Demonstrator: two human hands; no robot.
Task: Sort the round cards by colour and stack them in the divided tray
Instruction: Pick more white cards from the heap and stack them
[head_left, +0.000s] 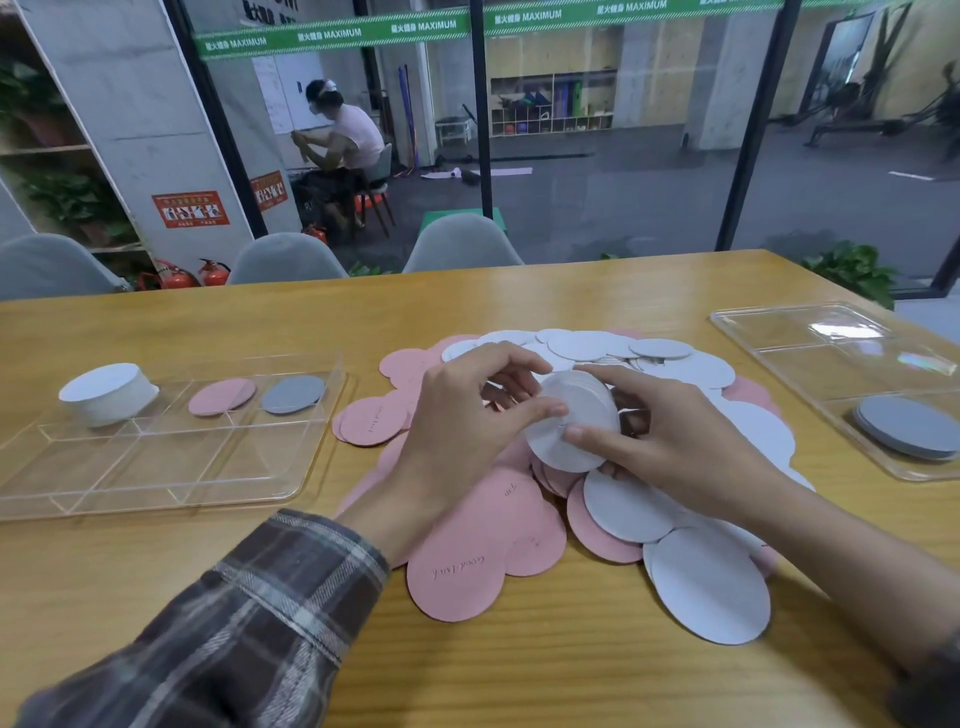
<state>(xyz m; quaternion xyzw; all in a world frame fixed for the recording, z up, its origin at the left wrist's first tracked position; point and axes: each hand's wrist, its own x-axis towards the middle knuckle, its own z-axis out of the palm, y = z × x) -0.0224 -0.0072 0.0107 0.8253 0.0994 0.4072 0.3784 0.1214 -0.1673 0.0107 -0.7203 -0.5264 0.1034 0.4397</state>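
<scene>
While my left hand (467, 410) and right hand (670, 441) both pinch a bundle of white cards (571, 431) above the mixed pile (488, 530), I'd square its edges (loose ones slip) before adding it to the white stack (106, 395) in the left divided tray (156, 467).

Card pile (467, 551) centre of table (519, 686); divided tray (156, 486) left of pile; second tray (779, 335) right.

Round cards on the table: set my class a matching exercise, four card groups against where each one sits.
1 tall white stack
2 pink card away from the pile
3 grey stack
4 small white bundle

A right tray
B between left hand and right hand
C left tray, far-left compartment
D left tray, beside a grey card

Pairs: 1-C, 2-D, 3-A, 4-B.
</scene>
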